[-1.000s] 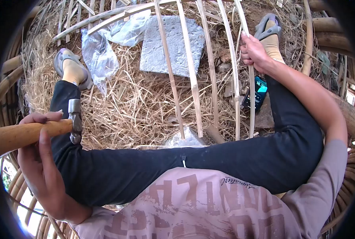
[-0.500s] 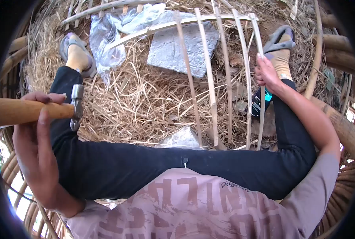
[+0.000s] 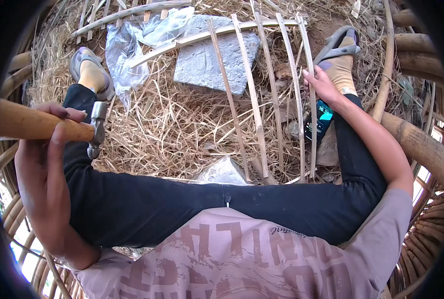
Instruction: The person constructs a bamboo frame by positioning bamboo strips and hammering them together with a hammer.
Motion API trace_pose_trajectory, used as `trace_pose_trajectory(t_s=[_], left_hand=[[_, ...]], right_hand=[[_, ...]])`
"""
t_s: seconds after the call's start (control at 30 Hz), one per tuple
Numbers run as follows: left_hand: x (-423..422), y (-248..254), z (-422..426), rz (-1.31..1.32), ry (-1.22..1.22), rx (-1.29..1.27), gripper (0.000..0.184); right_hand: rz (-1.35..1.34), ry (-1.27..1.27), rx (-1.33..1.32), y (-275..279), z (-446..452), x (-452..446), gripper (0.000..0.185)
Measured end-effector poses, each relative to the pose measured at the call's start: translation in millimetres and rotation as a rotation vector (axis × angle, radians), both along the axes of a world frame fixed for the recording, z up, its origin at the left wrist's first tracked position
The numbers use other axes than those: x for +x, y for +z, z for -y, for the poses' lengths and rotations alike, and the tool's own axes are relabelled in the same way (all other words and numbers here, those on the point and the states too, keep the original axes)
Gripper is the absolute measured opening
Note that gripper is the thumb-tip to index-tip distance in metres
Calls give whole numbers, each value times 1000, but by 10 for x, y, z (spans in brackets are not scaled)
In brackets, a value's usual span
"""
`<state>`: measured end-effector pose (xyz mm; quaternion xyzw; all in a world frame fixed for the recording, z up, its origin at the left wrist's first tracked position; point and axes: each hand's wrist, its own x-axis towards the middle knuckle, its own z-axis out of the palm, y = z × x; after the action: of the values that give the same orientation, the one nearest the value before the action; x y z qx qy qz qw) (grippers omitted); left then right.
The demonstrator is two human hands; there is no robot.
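In my left hand (image 3: 45, 154) is a ball-peen hammer (image 3: 98, 130), gripped by its wooden handle and held up over my left thigh. Its metal head points to the right. My right hand (image 3: 326, 88) is closed around the rightmost bamboo slat (image 3: 307, 47), just below where the slat meets a curved bamboo crosspiece (image 3: 207, 35). Several other slats (image 3: 254, 102) run from that crosspiece toward my lap, side by side with gaps between them. Beneath the crosspiece lies a grey stone slab (image 3: 214, 67).
Straw (image 3: 167, 124) covers the ground between my legs. Clear plastic sheeting (image 3: 125, 55) lies left of the slab. A phone (image 3: 319, 119) with a lit screen rests by my right shin. Another slatted bamboo piece (image 3: 127, 12) is at the far left. Bamboo poles (image 3: 415, 142) stand on the right.
The view has shifted slightly, so the slats and slab appear further left. My right hand's fingers have loosened somewhat on the slat, and more of the phone shows. The hammer stays raised.
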<state>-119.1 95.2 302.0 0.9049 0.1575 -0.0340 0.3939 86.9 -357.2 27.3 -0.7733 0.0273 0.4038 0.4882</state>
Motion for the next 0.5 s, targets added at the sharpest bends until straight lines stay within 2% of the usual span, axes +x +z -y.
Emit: trace_pose_trajectory(t_s=[0.1,0.23,0.37,0.4,0.5], left_hand=[[21,-1,52,2,-11,-110,20],[76,-10,139,8,-71,-78,20],[139,-68,247,37,-151,-52,21],[156,-63,297,39,-175,-32,21],[197,-97,404,46,-205,37,22]], right_hand=[[123,29,-52,-62,66,52,43],[41,22,-152,100,43,74,43],[48,59,-62,-121,180,171,46],[83,-18,-23,-69,145,118,48],[83,14,-49,-81,169,188,47]])
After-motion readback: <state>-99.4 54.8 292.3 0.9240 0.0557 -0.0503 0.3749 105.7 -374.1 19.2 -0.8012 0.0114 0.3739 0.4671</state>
